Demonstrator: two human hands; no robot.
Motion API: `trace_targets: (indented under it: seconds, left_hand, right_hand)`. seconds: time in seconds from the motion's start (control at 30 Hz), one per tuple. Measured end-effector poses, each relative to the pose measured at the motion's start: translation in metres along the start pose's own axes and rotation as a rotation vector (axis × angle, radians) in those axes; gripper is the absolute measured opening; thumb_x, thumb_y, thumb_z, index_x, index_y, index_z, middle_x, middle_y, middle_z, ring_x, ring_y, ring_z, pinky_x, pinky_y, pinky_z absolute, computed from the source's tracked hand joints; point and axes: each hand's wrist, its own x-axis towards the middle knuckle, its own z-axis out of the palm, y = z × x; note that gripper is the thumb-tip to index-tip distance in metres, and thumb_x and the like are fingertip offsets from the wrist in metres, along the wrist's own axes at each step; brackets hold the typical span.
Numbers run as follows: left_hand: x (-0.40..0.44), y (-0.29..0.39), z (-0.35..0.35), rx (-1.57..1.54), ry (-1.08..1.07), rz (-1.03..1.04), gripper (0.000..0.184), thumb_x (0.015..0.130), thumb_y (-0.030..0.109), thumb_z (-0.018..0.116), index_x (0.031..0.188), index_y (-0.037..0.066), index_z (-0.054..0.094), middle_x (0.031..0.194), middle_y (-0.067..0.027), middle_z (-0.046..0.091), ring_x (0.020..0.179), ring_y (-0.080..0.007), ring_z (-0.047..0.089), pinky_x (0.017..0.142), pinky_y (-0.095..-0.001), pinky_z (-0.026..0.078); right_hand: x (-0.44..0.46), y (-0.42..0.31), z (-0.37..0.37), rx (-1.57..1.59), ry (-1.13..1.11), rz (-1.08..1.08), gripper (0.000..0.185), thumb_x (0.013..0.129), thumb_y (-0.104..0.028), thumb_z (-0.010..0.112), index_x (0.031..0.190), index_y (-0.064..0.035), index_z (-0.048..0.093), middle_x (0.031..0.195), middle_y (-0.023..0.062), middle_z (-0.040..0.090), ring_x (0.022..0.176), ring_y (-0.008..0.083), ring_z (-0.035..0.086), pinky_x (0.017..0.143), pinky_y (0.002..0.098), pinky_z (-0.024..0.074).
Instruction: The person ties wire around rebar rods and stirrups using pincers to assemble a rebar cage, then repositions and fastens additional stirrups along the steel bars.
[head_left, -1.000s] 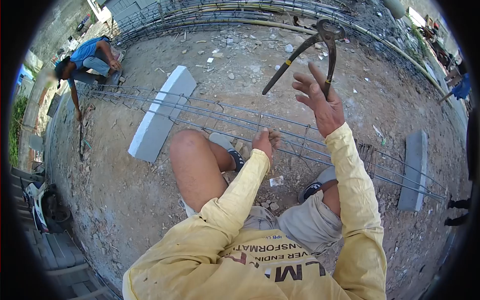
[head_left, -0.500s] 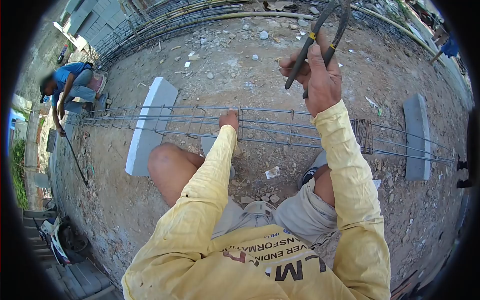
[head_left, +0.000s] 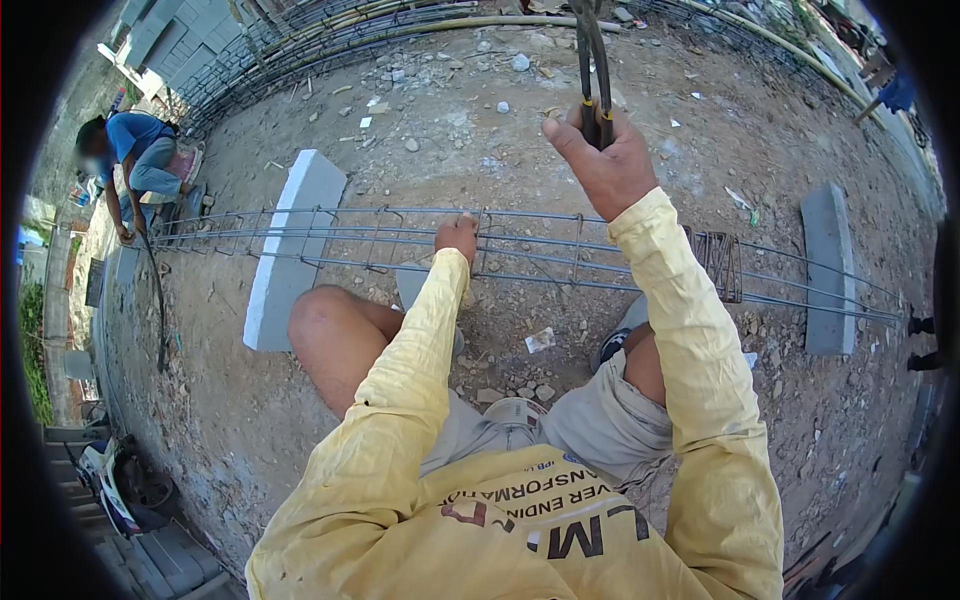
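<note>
In mid-frame, the left hand (head_left: 456, 237) curls its fingers onto the rebar cage (head_left: 577, 244), exactly which bar being hard to see; upper centre-right, the right hand (head_left: 612, 165) clasps the pincers (head_left: 586, 80) between thumb and fingers.

- an open-air building site, in daylight
- bare dirt ground (head_left: 440, 150), strewn with stones and rubble
- a long rebar cage (head_left: 577, 245) lying over a white-edged slab (head_left: 275, 300) and a grey slab (head_left: 828, 235)
- more steel cages (head_left: 235, 85) and bamboo poles (head_left: 480, 22) laid along the far edge
- grey blocks (head_left: 185, 50) stacked at the upper left
- a co-worker (head_left: 140, 132) in a blue shirt, crouched by the cage's far left end
</note>
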Motion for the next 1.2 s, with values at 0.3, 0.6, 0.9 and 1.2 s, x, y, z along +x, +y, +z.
trace_targets:
  seconds: [0.3, 0.6, 0.9, 1.2]
  left_hand:
    - [-0.057, 0.129, -0.04, -0.929, -0.33, -0.166, 0.026, 0.102, 0.027, 0.045, 0.107, 0.004, 0.055, 0.101, -0.0104, 0.067, 0.08, -0.0169, 0.066, 0.076, -0.034, 0.057]
    - [-0.073, 0.179, -0.056, -1.236, -0.35, -0.015, 0.023, 0.101, 0.026, 0.047, 0.107, 0.004, 0.053, 0.099, -0.0113, 0.065, 0.083, -0.0191, 0.066, 0.078, -0.0357, 0.057]
    - [-0.072, 0.231, -0.099, -1.022, -0.322, 0.143, 0.022, 0.101, 0.028, 0.049, 0.106, 0.008, 0.057, 0.105, -0.0056, 0.066, 0.086, -0.0117, 0.055, 0.081, -0.0311, 0.049]
    - [-0.066, 0.246, -0.123, -0.723, -0.51, 0.295, 0.029, 0.102, 0.032, 0.046, 0.114, 0.009, 0.057, 0.119, -0.0049, 0.062, 0.099, -0.0116, 0.055, 0.085, -0.0301, 0.048]
  right_hand:
    - [-0.006, 0.033, 0.014, -0.583, -0.271, 0.215, 0.049, 0.086, -0.046, 0.065, 0.098, 0.0001, 0.059, 0.082, 0.0187, 0.063, 0.079, 0.0352, 0.062, 0.072, 0.0425, 0.0483]
    - [-0.006, 0.026, 0.022, 0.164, -0.362, 0.372, 0.028, 0.092, -0.028, 0.063, 0.095, -0.0019, 0.053, 0.078, 0.0096, 0.066, 0.067, 0.0125, 0.063, 0.059, 0.0272, 0.0495]
    - [0.003, 0.007, 0.022, -0.124, -0.326, 0.08, 0.023, 0.093, -0.026, 0.061, 0.099, -0.0049, 0.053, 0.075, 0.0087, 0.06, 0.069, 0.0203, 0.061, 0.063, 0.0338, 0.046]
    - [0.02, 0.017, 0.013, -0.398, -0.151, -0.003, 0.034, 0.089, -0.029, 0.064, 0.109, -0.0039, 0.055, 0.086, 0.0189, 0.065, 0.083, 0.0375, 0.065, 0.073, 0.0438, 0.0493]
